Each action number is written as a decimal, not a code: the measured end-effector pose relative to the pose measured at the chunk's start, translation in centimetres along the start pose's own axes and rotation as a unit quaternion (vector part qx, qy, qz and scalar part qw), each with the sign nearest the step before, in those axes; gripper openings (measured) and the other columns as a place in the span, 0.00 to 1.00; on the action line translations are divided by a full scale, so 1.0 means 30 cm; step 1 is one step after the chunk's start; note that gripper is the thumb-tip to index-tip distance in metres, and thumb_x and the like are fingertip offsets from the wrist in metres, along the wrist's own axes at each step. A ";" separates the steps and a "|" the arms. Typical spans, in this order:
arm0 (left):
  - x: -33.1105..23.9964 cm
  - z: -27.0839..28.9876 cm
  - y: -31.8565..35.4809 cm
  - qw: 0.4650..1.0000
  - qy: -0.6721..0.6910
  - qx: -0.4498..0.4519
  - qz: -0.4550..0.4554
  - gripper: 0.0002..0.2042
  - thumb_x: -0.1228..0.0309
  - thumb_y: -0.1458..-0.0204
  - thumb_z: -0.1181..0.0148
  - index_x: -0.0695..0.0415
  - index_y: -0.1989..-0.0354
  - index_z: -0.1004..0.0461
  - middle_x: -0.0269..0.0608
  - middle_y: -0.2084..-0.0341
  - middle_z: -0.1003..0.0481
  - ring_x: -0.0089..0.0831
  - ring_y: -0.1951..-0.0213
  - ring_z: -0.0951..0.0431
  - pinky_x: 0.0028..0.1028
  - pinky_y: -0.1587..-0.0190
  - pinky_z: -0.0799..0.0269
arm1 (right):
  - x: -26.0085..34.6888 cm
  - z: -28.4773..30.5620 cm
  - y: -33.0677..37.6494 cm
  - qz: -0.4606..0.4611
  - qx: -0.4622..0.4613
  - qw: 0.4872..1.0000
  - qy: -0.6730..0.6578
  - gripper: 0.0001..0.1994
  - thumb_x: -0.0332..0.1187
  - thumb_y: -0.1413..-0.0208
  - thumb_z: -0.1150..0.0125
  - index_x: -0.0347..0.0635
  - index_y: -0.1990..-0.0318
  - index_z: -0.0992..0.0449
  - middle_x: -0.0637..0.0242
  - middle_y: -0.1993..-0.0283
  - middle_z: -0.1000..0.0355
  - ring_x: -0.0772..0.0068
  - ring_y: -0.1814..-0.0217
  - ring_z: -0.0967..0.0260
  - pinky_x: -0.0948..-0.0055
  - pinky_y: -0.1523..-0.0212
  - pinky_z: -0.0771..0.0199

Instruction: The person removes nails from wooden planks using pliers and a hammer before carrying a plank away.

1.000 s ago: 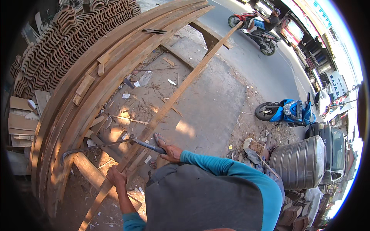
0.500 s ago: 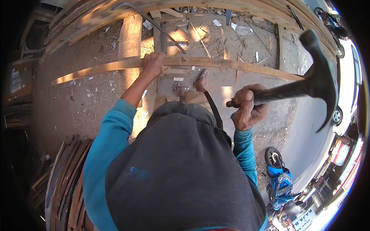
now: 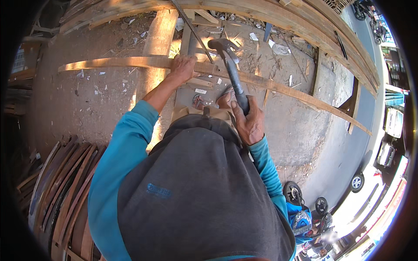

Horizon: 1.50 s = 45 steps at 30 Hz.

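A long, narrow wooden plank (image 3: 296, 92) lies crosswise in front of me, bowed by the lens. My left hand (image 3: 183, 69) is closed over it, left of its middle. In my right hand (image 3: 250, 121) is a claw hammer (image 3: 235, 79), gripped by the dark handle. Its head is over the plank's far side, a short way right of my left hand. Whether the hammer touches the wood I cannot tell. A thin metal bar (image 3: 193, 28) slants down from the far stack, ending close to the plank near the hammer.
Long timber beams (image 3: 278, 19) are stacked along the far side. A thick post (image 3: 160, 37) lies under the plank. Many curved boards (image 3: 65, 182) lean at lower left. Wood scraps and paper litter the ground by my feet. A blue motorbike (image 3: 300, 219) and a white car (image 3: 359, 195) stand right.
My right hand has swung the hammer left, from out past the plank's right part to beside my left hand. The left hand keeps its hold on the plank. The whole view has shifted slightly.
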<state>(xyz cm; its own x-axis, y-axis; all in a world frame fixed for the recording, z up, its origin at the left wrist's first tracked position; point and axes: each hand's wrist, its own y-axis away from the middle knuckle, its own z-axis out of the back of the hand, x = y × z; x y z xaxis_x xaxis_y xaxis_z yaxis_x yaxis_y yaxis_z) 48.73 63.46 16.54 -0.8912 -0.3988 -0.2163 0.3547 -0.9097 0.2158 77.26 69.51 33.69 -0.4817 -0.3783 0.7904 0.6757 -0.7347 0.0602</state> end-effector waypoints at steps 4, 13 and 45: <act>-0.008 0.014 -0.008 1.000 0.011 0.006 0.001 0.29 0.51 0.60 0.24 0.54 0.52 0.24 0.46 0.59 0.20 0.45 0.52 0.22 0.44 0.48 0.32 | 0.163 0.148 -0.035 0.192 -0.238 0.931 -0.198 0.19 0.43 0.39 0.35 0.37 0.52 0.31 0.64 0.74 0.30 0.72 0.74 0.32 0.71 0.72 0.29; -0.015 0.020 0.009 1.000 0.020 -0.005 -0.004 0.26 0.53 0.57 0.25 0.55 0.53 0.24 0.49 0.57 0.21 0.45 0.48 0.24 0.44 0.44 0.34 | -0.399 -0.227 0.109 -0.121 0.068 0.986 0.094 0.18 0.43 0.40 0.40 0.35 0.60 0.34 0.34 0.70 0.27 0.28 0.64 0.27 0.42 0.64 0.29; 0.051 0.173 -0.281 0.914 0.274 0.298 0.017 0.40 0.53 0.69 0.19 0.64 0.46 0.25 0.55 0.56 0.19 0.45 0.56 0.18 0.39 0.52 0.23 | -0.452 0.017 0.046 -0.246 -0.141 0.949 -0.140 0.27 0.49 0.37 0.42 0.33 0.42 0.31 0.43 0.54 0.26 0.47 0.52 0.27 0.56 0.49 0.30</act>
<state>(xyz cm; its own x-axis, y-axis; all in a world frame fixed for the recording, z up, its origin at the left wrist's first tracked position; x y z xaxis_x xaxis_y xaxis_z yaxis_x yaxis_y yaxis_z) 42.92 71.11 19.35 -0.5484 -0.5728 -0.6092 0.0173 -0.7362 0.6766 85.00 73.90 23.36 -0.5055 0.1846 0.8428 0.2131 -0.9199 0.3293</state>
